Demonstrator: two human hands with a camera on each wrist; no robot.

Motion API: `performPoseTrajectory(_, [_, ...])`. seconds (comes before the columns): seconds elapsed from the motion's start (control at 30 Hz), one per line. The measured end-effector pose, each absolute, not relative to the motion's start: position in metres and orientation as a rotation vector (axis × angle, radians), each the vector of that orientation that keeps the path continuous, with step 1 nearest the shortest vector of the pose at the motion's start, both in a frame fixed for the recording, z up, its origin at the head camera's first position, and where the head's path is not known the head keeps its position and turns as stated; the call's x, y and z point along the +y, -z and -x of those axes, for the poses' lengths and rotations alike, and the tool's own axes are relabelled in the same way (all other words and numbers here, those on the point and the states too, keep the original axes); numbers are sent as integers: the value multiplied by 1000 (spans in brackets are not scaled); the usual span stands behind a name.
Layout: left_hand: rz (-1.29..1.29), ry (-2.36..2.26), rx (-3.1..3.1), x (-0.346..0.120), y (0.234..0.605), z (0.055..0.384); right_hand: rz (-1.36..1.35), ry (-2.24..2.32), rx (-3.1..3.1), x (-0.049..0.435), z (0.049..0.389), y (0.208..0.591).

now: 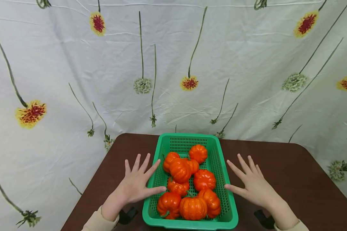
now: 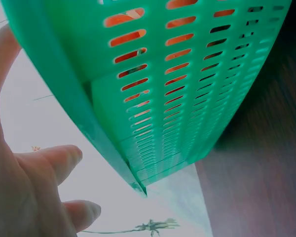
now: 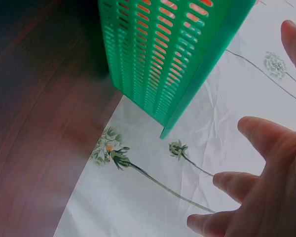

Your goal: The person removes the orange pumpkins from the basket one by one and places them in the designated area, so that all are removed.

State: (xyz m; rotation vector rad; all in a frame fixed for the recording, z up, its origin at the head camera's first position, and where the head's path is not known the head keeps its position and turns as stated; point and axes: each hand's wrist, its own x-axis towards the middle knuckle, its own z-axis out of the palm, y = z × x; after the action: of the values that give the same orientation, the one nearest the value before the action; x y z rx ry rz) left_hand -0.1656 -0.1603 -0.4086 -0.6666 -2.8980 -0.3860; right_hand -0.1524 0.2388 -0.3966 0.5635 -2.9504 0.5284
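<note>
A green plastic basket point(image 1: 231, 205) with slotted walls stands on the table, holding several small orange pumpkins point(image 1: 193, 208). One pumpkin point(image 1: 180, 170) lies on top of others near the middle. At the basket's left side my left hand point(image 1: 137, 184) is spread with fingers straight, its thumb near the rim. My right hand point(image 1: 253, 184) is spread in the same way at the right side. Neither hand holds anything. In the left wrist view the basket's slotted wall point(image 2: 158, 89) is close to the hand; the right wrist view shows the opposite wall point(image 3: 153, 54) beside the right fingers.
The dark brown table point(image 1: 292, 173) extends to both sides of the basket. Behind it hangs a white cloth point(image 1: 173, 106) printed with flowers. Black straps point(image 1: 127, 215) are at the wrists.
</note>
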Motion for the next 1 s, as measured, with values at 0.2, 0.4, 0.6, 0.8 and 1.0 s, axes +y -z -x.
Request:
performPoseTrajectory(0.2, [664, 476, -2897, -161, 412, 163, -589, -549, -2924, 237, 148, 400])
performPoseTrajectory(0.4, [664, 631, -2881, -162, 418, 159, -658, -599, -2868, 232, 143, 402])
performPoseTrajectory(0.6, [652, 806, -2841, -162, 425, 153, -772, -673, -2806, 221, 138, 401])
performPoseTrajectory(0.8, [651, 996, -2815, -161, 435, 148, -891, -683, -2750, 207, 127, 400])
performPoseTrajectory(1.0, [609, 1101, -2802, -161, 444, 143, -916, -713, -2771, 195, 119, 404])
